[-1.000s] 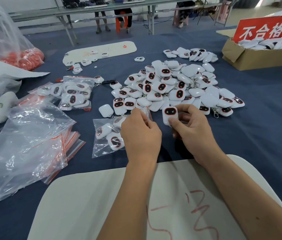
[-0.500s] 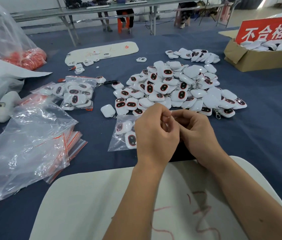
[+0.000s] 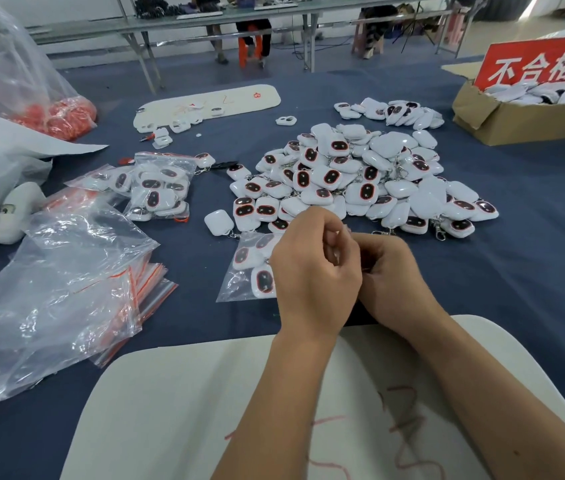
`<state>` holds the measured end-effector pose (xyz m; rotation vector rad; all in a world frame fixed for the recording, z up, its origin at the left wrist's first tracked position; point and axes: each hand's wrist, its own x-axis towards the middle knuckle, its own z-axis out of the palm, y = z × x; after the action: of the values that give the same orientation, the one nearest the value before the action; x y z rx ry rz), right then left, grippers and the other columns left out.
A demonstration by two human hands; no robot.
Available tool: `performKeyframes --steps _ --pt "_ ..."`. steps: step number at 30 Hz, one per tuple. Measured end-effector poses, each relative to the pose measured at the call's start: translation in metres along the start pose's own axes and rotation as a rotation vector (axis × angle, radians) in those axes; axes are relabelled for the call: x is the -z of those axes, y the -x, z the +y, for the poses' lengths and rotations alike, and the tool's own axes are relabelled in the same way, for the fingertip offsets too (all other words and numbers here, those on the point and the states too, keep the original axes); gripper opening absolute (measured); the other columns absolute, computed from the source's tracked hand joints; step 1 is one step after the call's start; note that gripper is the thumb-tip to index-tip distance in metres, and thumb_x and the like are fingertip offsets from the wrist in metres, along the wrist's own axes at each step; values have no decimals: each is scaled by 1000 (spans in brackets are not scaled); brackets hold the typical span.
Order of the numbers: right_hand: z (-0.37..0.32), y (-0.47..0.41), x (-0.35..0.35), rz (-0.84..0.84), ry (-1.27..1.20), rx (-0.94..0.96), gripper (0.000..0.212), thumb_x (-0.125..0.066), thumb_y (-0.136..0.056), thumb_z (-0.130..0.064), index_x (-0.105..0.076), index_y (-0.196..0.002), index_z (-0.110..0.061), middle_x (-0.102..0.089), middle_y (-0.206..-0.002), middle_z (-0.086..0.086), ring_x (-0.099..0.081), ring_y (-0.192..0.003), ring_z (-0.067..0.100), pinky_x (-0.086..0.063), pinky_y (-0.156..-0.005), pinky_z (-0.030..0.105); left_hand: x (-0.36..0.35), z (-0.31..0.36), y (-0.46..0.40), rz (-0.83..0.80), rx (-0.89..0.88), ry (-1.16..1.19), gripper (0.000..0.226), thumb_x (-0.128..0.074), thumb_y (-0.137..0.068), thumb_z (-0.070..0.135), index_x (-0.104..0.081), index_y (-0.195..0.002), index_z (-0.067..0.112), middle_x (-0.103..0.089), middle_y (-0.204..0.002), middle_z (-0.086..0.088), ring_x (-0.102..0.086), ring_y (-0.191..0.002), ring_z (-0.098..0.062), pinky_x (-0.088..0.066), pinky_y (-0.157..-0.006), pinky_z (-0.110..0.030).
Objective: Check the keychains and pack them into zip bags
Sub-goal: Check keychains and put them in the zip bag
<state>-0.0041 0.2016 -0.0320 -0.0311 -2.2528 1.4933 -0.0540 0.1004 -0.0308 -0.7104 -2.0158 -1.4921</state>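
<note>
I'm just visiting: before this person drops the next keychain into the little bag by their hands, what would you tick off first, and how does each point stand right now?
1. Keychain in hand and checked: cannot tell; the left hand and right hand are curled together and hide whatever they hold.
2. Open bag within reach: ok; the part-filled zip bag lies just left of the hands.
3. Bag mouth open: cannot tell; the left hand covers it.
4. Room in that bag: ok; only a few keychains show inside.
5. More keychains to pack: ok; the pile lies just beyond the hands.
6. Spare bags ready: ok; the stack of empty zip bags lies to the left.
</note>
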Motion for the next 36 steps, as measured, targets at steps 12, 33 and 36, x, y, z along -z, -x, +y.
performKeyframes --steps 12,33,36 --pt "14 -55 -3 65 715 197 50 -63 -82 6 -72 -128 -10 -69 -131 10 -50 -123 36 -39 -102 33 -1 -6 -4 -223 239 -296 7 -57 -92 13 -62 -89 9 -69 -87 -10 -60 -84 -32 -46 -76 -47" --pt "16 -2 7 180 -498 -276 18 -62 -103 -4 -70 -116 -14 -77 -95 8 -77 -80 26 -62 -72 30 5 -14 -14 -222 459 208 15 -65 -92 30 -74 -88 21 -72 -76 4 -69 -74 -24 -59 -72 -49" --pt "15 0 5 161 -441 -284 20 -64 -100 0 -73 -114 -11 -78 -98 9 -76 -84 21 -61 -69 31 3 -14 -14 -282 430 165 9 -74 -93 25 -77 -91 17 -74 -79 7 -69 -75 -16 -58 -76 -41"
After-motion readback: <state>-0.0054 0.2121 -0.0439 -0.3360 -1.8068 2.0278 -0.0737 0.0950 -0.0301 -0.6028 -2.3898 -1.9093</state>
